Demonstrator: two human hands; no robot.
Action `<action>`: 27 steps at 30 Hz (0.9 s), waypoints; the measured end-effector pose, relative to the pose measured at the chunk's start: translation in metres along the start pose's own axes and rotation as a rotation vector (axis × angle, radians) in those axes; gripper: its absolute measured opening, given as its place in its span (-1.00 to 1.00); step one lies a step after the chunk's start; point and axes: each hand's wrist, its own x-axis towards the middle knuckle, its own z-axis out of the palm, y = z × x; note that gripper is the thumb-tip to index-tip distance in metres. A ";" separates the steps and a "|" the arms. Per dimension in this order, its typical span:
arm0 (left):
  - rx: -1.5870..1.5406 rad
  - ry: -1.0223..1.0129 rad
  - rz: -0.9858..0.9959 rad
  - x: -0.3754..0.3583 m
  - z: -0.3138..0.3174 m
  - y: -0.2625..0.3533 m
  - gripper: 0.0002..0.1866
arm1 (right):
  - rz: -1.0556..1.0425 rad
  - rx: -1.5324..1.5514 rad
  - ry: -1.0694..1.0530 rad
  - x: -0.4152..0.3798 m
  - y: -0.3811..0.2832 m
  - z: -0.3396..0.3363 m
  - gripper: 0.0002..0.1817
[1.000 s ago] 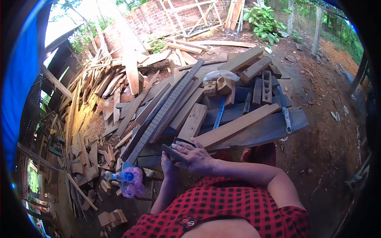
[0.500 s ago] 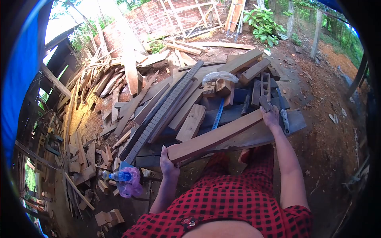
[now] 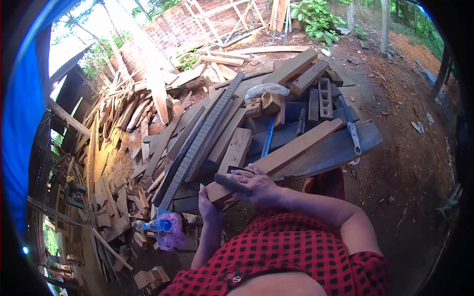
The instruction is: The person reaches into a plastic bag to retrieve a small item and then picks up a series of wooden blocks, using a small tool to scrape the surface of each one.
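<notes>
A long, squared wooden beam (image 3: pixel 298 147) lies slantwise across the near side of the workbench, its near end toward me. My left hand (image 3: pixel 211 209) is closed around that near end from below and the left. My right hand (image 3: pixel 257 187) rests over the beam just beside it, fingers wrapped round a flat dark grey block (image 3: pixel 231 185). The block sits against the beam's top near the end; its kind is not clear. Beyond the beam lie a short, wide wooden board (image 3: pixel 235 148) and a blue ruler (image 3: pixel 268 135).
A long slatted strip (image 3: pixel 202 140) crosses the workbench (image 3: pixel 358 140). Wooden blocks under clear plastic (image 3: pixel 271 90) and a holed frame piece (image 3: pixel 325 98) stand farther back. At lower left are a water bottle (image 3: pixel 157 225) and a pink plastic bag (image 3: pixel 173 237). Scrap wood (image 3: pixel 111 207) covers the left ground.
My right hand has come from the beam's far end to its near end, bringing the dark grey block along. My left hand stays on the near end.
</notes>
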 end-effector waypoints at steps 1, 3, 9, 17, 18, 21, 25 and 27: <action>0.052 0.041 0.023 0.001 0.001 -0.001 -0.49 | 0.037 0.034 -0.014 -0.004 0.011 -0.005 -0.33; 0.101 0.082 0.045 0.001 -0.001 0.001 -0.46 | 0.167 0.232 -0.068 -0.008 0.033 -0.041 -0.42; 0.143 0.006 0.022 -0.005 0.010 0.006 -0.50 | 0.785 -0.241 0.236 -0.101 0.211 -0.069 -0.58; 0.239 0.061 0.096 0.000 -0.004 -0.001 -0.65 | 1.032 -0.595 0.296 -0.113 0.227 -0.074 -0.51; 0.240 0.060 0.097 -0.002 -0.001 0.000 -0.65 | 1.032 -0.595 0.298 -0.105 0.215 -0.072 -0.51; 0.234 0.106 0.102 -0.007 0.007 0.002 -0.66 | 0.722 -0.345 0.321 -0.079 0.161 -0.053 -0.62; 0.193 0.160 0.094 -0.007 0.018 0.002 -0.69 | 0.218 -0.173 0.210 -0.037 0.052 -0.022 -0.42; 0.166 0.172 0.111 -0.006 0.018 0.002 -0.70 | 0.159 -0.145 0.167 -0.029 0.018 -0.016 -0.35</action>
